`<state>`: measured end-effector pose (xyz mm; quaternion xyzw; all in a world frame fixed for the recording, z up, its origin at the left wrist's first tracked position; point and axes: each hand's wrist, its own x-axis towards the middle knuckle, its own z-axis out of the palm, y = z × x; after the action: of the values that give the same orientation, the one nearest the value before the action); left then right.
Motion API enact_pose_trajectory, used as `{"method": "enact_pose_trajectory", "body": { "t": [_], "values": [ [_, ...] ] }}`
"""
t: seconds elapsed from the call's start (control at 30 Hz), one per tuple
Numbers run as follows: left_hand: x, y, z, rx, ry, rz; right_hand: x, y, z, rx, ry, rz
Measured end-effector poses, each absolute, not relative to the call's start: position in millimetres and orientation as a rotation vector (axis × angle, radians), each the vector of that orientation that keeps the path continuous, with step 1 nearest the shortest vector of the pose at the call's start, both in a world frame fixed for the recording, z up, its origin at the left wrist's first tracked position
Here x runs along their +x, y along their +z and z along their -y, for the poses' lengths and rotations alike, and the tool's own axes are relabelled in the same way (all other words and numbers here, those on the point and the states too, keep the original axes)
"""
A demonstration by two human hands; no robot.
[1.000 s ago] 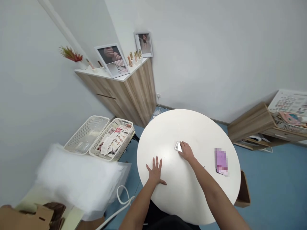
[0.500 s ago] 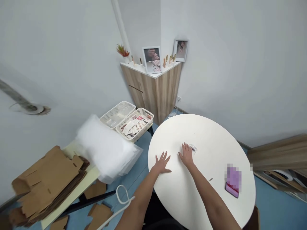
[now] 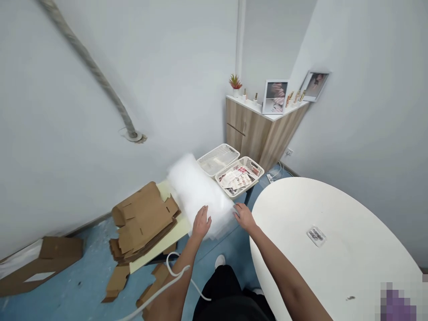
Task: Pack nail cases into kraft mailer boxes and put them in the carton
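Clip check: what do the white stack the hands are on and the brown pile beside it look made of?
White stack, under the left hand and right hand: probably thin plastic film or bags, since it looks milky, translucent and slightly glossy; foam sheet is possible. Brown pile: matte cardboard, apparently flattened boxes with cut flaps and slots.

foam wrap stack (image 3: 197, 189): translucent white | flattened cartons (image 3: 142, 220): brown | round surface (image 3: 334, 263): white | baskets (image 3: 240, 176): cream lattice | floor (image 3: 67, 294): blue

Left hand (image 3: 201, 221), right hand (image 3: 244, 217) onto plastic (image 3: 195, 189)
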<state>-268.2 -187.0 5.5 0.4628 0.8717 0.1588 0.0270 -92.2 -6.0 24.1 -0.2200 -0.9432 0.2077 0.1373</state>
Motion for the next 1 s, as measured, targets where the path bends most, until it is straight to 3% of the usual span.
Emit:
{"method": "enact_pose_trajectory", "body": {
  "t": [0.23,0.6,0.8,1.0],
  "values": [
    [-330.4,12.2,200.1,1.269,0.235,-2.698,-185.4,31.4,36.5,-0.465,0.641,2.858],
    [-369.1,69.0,183.0,1.511,0.442,-2.626,-245.6,37.2,40.7,-0.530,0.674,2.737],
    [-326.3,105.0,142.1,1.806,0.683,-2.467,-203.8,68.1,-12.8,-0.595,0.606,2.502],
    [-241.6,89.3,91.4,2.017,0.709,-2.090,-78.3,81.3,-52.0,-0.805,0.338,2.431]
  ]
}}
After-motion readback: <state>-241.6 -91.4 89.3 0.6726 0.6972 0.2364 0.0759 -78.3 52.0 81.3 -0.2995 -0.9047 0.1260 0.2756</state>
